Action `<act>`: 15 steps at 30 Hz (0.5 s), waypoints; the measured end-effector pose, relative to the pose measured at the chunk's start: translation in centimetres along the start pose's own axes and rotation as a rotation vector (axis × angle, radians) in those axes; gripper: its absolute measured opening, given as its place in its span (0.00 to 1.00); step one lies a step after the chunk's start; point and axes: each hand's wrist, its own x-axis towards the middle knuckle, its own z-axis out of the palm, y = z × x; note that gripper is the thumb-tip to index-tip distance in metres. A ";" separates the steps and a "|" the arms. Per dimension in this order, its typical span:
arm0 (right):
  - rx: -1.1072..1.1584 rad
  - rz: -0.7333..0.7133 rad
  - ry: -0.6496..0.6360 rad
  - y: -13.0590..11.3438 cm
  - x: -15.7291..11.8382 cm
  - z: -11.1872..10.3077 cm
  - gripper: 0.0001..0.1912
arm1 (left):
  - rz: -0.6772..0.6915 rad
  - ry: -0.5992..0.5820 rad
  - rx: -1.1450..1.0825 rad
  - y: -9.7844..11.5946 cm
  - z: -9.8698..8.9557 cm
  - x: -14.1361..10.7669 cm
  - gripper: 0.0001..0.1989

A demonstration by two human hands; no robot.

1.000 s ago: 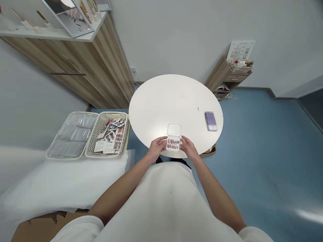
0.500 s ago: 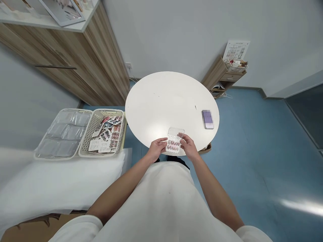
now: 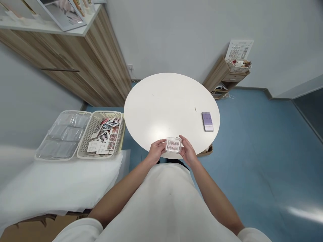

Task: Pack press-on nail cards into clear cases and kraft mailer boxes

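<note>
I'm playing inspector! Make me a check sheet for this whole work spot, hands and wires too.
Surface: white table, small dark specks.
Things in hand: clear case with false nails in two rows, apparently shut.
Clutter: purple item, too blurred to name, near the table's right edge.
Hands: left hand and right hand hold opposite sides of the case.
Cables: white cord below the wall outlet; another beside the shelf unit.
Surroundings: basket of printed cards, wood-grain cabinet.
</note>
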 end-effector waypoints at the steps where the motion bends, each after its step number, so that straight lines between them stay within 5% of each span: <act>1: -0.007 0.018 -0.008 -0.1 0.0 -0.1 0.25 | 0.012 0.011 0.002 0.0 0.2 0.1 0.18; 15: 0.090 0.175 -0.112 -2.3 0.4 -3.3 0.23 | 0.102 0.080 0.003 -0.3 3.9 1.2 0.19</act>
